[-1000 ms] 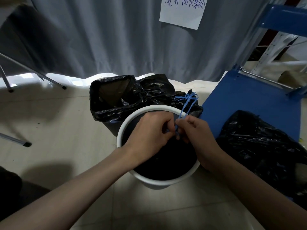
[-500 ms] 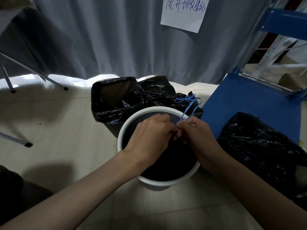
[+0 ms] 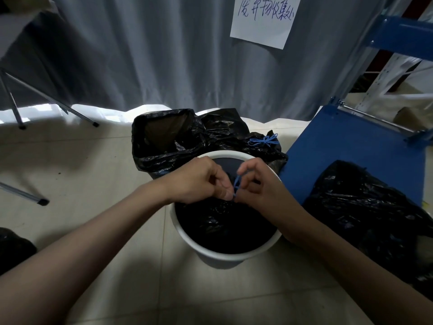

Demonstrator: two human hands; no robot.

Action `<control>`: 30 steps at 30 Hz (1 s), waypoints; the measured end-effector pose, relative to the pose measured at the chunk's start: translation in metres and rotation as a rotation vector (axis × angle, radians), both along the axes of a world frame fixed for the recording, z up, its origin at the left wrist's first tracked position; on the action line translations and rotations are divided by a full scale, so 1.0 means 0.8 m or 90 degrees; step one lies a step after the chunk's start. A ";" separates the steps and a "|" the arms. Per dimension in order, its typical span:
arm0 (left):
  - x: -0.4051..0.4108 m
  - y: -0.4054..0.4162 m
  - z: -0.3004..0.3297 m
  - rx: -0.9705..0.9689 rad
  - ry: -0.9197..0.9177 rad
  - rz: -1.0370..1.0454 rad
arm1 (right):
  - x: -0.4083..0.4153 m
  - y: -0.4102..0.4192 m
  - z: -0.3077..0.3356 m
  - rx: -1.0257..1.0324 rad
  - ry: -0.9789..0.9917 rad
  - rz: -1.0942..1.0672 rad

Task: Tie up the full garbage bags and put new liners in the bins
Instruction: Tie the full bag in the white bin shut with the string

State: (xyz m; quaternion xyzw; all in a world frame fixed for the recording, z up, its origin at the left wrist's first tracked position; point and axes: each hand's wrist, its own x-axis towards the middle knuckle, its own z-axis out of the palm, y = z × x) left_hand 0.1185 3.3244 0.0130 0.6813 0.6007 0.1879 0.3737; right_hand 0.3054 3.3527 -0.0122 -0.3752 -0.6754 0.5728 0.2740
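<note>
I am tying the thin blue drawstring (image 3: 236,186) of the black plastic garbage bag (image 3: 225,227) inside the near round white bin (image 3: 218,254). My left hand (image 3: 199,181) and right hand (image 3: 254,184) each pinch it in a tight grip above the bag's gathered mouth. Next, I judge, the knot needs pulling snug.

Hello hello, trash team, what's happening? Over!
Left hand and right hand both pinching the blue drawstring. Black bag sits in the white bin, knot unfinished. Nothing blocking.
</note>
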 end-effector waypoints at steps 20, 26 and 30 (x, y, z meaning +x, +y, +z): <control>0.009 -0.007 -0.004 -0.207 -0.291 0.166 | -0.004 -0.011 -0.017 0.298 -0.099 -0.172; 0.007 -0.007 -0.005 -0.174 -0.256 0.196 | -0.001 -0.008 -0.015 0.206 -0.097 -0.158; 0.009 -0.007 -0.006 -0.155 -0.238 0.181 | -0.003 -0.004 -0.012 0.114 -0.118 -0.125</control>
